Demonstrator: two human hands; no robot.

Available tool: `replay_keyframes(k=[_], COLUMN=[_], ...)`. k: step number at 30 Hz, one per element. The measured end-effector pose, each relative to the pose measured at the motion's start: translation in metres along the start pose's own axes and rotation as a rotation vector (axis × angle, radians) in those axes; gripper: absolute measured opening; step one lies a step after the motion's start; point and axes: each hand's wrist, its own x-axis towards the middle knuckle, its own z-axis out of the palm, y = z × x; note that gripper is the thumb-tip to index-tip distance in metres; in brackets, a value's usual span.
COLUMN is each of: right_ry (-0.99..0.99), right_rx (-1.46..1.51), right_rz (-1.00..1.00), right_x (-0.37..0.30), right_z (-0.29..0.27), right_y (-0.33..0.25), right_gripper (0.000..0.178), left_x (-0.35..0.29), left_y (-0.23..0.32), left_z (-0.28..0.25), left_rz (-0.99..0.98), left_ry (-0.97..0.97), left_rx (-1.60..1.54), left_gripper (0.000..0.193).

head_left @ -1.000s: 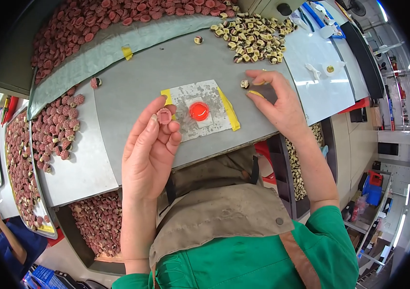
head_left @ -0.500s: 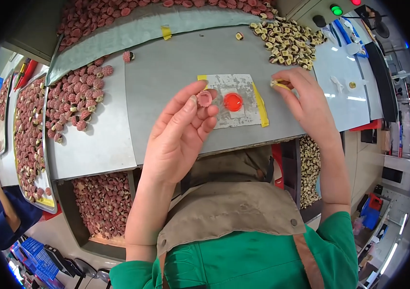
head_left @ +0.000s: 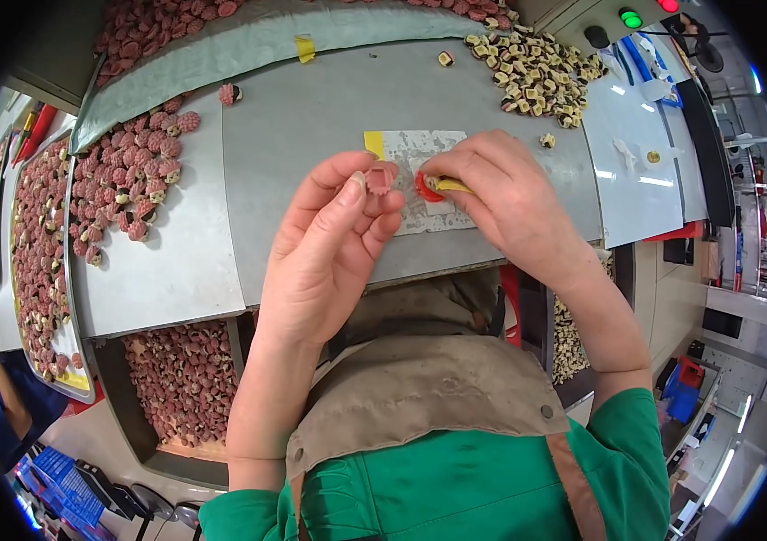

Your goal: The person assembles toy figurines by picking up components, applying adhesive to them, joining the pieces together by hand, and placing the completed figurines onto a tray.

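Observation:
Between the thumb and fingers of my left hand (head_left: 334, 225) is a pink raspberry-shaped shell (head_left: 381, 179), its hollow side showing. My right hand (head_left: 509, 194) pinches a slim yellow thing (head_left: 454, 186); its exact kind is unclear. A small pale piece seems to sit at its tip, over a shallow round red dish (head_left: 423, 191), which the fingers partly hide. Under the dish lies a stained white card (head_left: 415, 142) with yellow tape at its corner. The two hands are close together but apart.
Cream-and-brown small pieces (head_left: 537, 77) are heaped at the back right, with one stray piece (head_left: 547, 141) nearer. Pink raspberry-shaped pieces (head_left: 135, 167) cover the left side and a tray (head_left: 86, 389). Open drawers below hold more pieces (head_left: 180, 379). A co-worker's arm (head_left: 0, 379) shows far left.
My right hand has moved left from near the cream-and-brown heap to the red dish, carrying the yellow thing. My left hand still holds the pink shell in about the same place.

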Motion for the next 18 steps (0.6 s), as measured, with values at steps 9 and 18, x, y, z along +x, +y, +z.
replay_keyframes(k=[9, 18], right_ry=[-0.003, 0.072], right_rx=[-0.013, 0.722], right_rz=[-0.069, 0.421], right_x=[0.0, -0.014], right_z=[-0.001, 0.002], right_y=[0.006, -0.004], right_gripper=[0.03, 0.022], left_x=[0.001, -0.003], left_y=[0.0, -0.001], left_z=[0.001, 0.006], left_rz=[-0.015, -0.032], left_ry=[-0.004, 0.001], left_rx=[0.016, 0.114], left_gripper=[0.035, 0.034])
